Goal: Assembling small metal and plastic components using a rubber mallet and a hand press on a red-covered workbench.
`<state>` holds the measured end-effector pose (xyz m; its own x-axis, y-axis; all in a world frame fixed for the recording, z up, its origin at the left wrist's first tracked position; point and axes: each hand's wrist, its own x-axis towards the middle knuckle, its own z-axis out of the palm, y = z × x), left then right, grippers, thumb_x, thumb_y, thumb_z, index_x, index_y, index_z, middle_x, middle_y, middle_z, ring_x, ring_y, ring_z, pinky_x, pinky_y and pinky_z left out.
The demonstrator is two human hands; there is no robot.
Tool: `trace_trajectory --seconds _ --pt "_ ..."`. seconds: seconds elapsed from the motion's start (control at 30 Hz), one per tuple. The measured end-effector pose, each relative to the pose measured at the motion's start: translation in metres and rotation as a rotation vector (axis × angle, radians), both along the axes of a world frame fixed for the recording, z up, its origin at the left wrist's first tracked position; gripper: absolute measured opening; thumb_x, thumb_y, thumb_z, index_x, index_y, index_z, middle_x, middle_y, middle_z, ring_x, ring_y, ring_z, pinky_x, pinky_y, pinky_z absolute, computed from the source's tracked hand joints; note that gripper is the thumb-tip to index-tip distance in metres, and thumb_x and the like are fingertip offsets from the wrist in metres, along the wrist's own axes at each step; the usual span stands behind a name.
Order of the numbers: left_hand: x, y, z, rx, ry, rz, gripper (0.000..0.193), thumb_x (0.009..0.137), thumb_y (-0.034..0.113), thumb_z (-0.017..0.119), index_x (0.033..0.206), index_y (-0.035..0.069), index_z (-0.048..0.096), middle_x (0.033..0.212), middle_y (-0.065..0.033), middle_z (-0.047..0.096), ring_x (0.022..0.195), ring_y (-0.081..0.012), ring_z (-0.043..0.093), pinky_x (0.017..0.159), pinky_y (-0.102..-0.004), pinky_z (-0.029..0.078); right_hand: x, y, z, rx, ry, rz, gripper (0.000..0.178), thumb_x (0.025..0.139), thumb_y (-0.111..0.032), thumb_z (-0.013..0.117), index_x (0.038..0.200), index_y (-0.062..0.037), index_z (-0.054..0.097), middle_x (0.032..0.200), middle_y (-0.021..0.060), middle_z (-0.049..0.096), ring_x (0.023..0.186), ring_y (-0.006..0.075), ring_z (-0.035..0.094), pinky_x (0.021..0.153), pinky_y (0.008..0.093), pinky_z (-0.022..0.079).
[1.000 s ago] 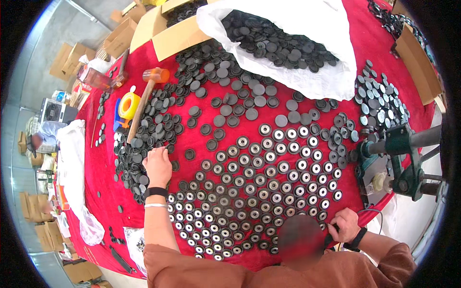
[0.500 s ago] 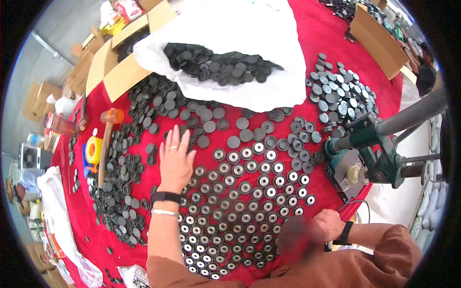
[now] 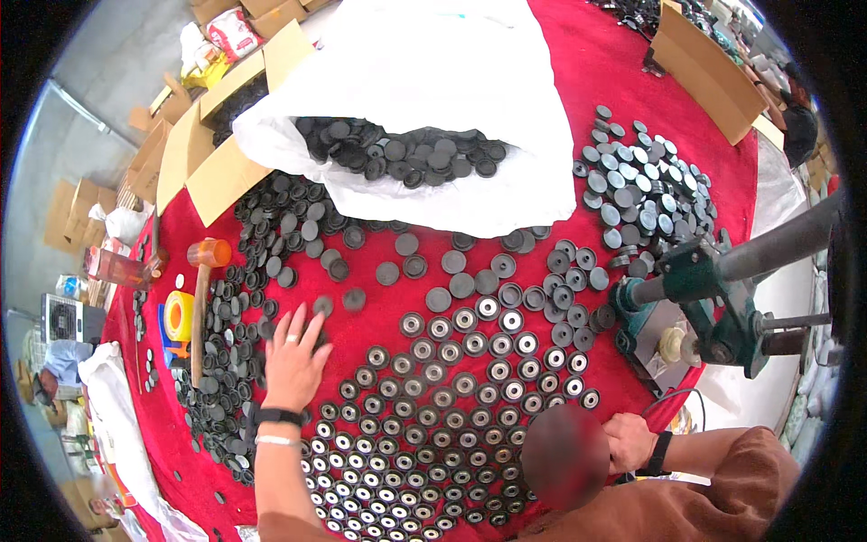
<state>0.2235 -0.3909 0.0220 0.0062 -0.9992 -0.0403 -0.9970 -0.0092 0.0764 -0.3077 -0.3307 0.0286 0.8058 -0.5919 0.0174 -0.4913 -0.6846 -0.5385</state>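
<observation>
My left hand (image 3: 294, 361) is spread, palm down, over the red cloth (image 3: 361, 325), at the edge of a heap of black round caps (image 3: 219, 384). Two loose caps (image 3: 353, 299) lie just beyond its fingertips, one of them smeared by motion. Rows of black caps with silver ring-shaped inserts (image 3: 432, 452) cover the cloth between my arms. My right hand (image 3: 629, 443) is curled near the table's right edge. A blurred round patch covers part of its fingers, so what they hold, if anything, is hidden.
A white sack (image 3: 433, 81) spills black caps at the back. A green press (image 3: 686, 271) stands at right, beside a pile of shiny caps (image 3: 646, 181). An orange-headed mallet (image 3: 203, 298) and yellow tape roll (image 3: 179, 313) lie left. Open cartons (image 3: 221, 172) stand back left; another person (image 3: 798, 122) is far right.
My left hand has moved left and toward me, away from the caps below the sack, and some caps there have shifted. My right hand stays by the table edge. The whole view has shifted slightly.
</observation>
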Motion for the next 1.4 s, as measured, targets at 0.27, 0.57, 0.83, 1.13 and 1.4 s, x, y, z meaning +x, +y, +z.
trace_trajectory --seconds 0.27,0.57,0.83,1.13,1.4 --pt "0.045 0.067 0.048 -0.048 -0.266 0.182 0.036 0.081 0.021 0.067 0.116 0.011 0.064 0.138 -0.0114 0.049 0.135 -0.0347 0.034 0.106 -0.0684 0.018 -0.002 -0.001 -0.002 0.025 -0.024 0.025 0.015 0.068 -0.021 0.077 0.07 -0.0136 0.065 0.066 0.0018 0.061 0.058 0.0233 0.059 0.052 0.036 0.048" --pt "-0.016 -0.171 -0.008 -0.226 -0.252 0.151 0.044 0.09 0.031 0.055 0.128 0.009 0.055 0.146 -0.0091 0.043 0.139 -0.0282 0.033 0.111 -0.0636 0.015 -0.024 0.008 -0.03 0.065 -0.053 0.062 0.017 0.068 -0.026 0.077 0.071 -0.0171 0.063 0.065 0.0015 0.063 0.053 0.0223 0.06 0.044 0.0367 0.044" --pt "-0.069 -0.28 -0.011 -0.205 0.229 0.065 0.054 0.091 0.036 0.054 0.134 0.005 0.046 0.149 -0.0182 0.035 0.141 -0.0385 0.026 0.105 -0.0688 0.023 -0.065 0.029 -0.067 0.13 -0.024 0.14 0.018 0.075 -0.03 0.062 0.087 -0.0186 0.066 0.073 0.0013 0.065 0.052 0.0229 0.06 0.04 0.038 0.043" --pt "-0.083 -0.257 -0.041 -0.497 0.377 0.076 0.06 0.089 0.024 0.058 0.135 -0.01 0.038 0.147 -0.0328 0.028 0.138 -0.0432 0.028 0.11 -0.053 0.027 -0.067 0.032 -0.063 0.166 -0.037 0.114 0.018 0.073 -0.03 0.062 0.087 -0.0195 0.066 0.071 0.0007 0.064 0.053 0.0226 0.06 0.04 0.0379 0.042" --pt "-0.028 -0.148 -0.022 -0.153 -0.175 0.362 0.059 0.092 0.047 0.048 0.14 0.012 0.046 0.15 -0.0078 0.038 0.143 -0.0255 0.028 0.109 -0.0683 0.012 -0.055 0.022 -0.057 0.094 -0.05 0.117 0.018 0.07 -0.031 0.065 0.085 -0.0202 0.066 0.069 -0.0009 0.063 0.052 0.0211 0.059 0.041 0.0372 0.042"
